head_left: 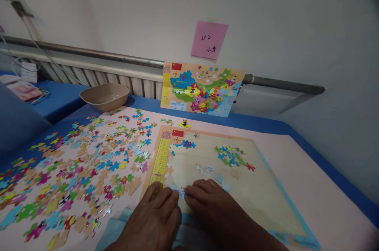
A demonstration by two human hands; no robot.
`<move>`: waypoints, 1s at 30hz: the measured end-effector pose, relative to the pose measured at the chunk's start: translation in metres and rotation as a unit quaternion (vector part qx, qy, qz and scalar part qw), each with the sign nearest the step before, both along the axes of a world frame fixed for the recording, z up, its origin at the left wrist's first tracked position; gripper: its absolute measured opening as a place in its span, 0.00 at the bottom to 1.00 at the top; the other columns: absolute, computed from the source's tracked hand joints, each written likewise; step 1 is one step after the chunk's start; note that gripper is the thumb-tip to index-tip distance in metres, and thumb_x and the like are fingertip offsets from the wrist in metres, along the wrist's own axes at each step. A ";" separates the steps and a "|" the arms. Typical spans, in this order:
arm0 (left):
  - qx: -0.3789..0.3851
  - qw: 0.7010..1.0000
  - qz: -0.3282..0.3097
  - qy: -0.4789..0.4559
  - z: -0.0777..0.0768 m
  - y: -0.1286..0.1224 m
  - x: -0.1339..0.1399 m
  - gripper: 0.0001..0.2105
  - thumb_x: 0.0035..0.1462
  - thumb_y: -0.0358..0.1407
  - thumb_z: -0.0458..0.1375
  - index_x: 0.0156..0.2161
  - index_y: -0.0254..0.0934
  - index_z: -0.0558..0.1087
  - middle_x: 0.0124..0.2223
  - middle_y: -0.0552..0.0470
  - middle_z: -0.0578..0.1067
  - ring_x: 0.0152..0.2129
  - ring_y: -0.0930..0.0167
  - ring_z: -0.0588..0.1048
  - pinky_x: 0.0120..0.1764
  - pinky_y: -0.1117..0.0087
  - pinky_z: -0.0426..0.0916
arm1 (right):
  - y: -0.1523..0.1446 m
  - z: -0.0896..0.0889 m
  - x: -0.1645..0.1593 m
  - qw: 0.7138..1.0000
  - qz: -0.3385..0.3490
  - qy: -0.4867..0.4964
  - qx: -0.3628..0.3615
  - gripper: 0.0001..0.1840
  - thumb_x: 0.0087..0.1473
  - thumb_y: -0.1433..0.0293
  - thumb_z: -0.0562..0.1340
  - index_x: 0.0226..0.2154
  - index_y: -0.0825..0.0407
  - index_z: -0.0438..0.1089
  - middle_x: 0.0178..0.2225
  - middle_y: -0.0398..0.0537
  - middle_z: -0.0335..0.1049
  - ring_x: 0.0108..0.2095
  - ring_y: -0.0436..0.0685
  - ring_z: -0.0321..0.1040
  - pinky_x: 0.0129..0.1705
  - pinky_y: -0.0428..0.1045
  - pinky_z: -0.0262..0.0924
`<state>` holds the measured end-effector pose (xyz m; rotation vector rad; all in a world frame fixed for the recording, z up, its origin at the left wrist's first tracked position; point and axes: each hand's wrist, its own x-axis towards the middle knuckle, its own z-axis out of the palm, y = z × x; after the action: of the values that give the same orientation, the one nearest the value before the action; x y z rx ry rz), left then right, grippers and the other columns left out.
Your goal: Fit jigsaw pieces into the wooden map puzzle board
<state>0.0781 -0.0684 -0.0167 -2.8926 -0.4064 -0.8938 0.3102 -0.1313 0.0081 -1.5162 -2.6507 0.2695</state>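
At lower centre, my left hand (158, 211) and right hand (210, 199), grip unclear, could skew the pale-blue pieces (181, 192) by pushing unevenly.

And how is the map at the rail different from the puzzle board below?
The map is upright; the puzzle board lies flat. The map shows a full coloured picture; the puzzle board is mostly bare inside. Both have a red flag at top left.
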 end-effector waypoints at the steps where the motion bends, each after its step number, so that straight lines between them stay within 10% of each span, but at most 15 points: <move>1: -0.003 1.000 -0.002 0.004 0.001 0.000 0.000 0.23 0.70 0.57 0.56 0.41 0.38 0.77 0.49 0.49 0.83 0.46 0.63 0.76 0.60 0.55 0.56 | -0.001 0.001 0.000 1.000 -0.003 0.004 -0.007 0.09 0.67 0.75 0.71 0.47 0.52 0.73 0.50 0.48 0.76 0.48 0.63 0.70 0.51 0.57 0.64; 10: -0.014 1.000 -0.009 0.008 -0.002 0.000 0.000 0.20 0.68 0.55 0.59 0.43 0.38 0.76 0.48 0.49 0.83 0.46 0.62 0.76 0.59 0.54 0.59 | -0.009 -0.011 0.005 0.987 -0.057 0.132 0.068 0.25 0.60 0.87 0.63 0.56 0.52 0.72 0.58 0.54 0.73 0.55 0.64 0.68 0.60 0.59 0.62; 18: -0.003 1.000 -0.002 -0.017 -0.001 0.001 0.002 0.23 0.71 0.57 0.55 0.41 0.38 0.76 0.48 0.50 0.83 0.45 0.63 0.76 0.58 0.55 0.58 | 0.002 -0.019 -0.001 0.987 -0.118 0.086 0.068 0.08 0.63 0.80 0.67 0.39 0.52 0.73 0.42 0.51 0.72 0.45 0.63 0.67 0.59 0.61 0.62; 30: -0.014 1.000 0.002 -0.027 -0.006 0.001 0.003 0.25 0.71 0.60 0.55 0.40 0.38 0.75 0.48 0.49 0.81 0.43 0.63 0.75 0.57 0.56 0.58 | 0.003 -0.017 -0.002 0.985 -0.144 0.085 0.049 0.11 0.58 0.78 0.75 0.39 0.53 0.74 0.40 0.50 0.72 0.42 0.63 0.65 0.51 0.57 0.59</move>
<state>0.0814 -0.0673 -0.0229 -2.8970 -0.4322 -0.9757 0.3085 -0.1286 -0.0089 -1.7326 -2.2455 0.2330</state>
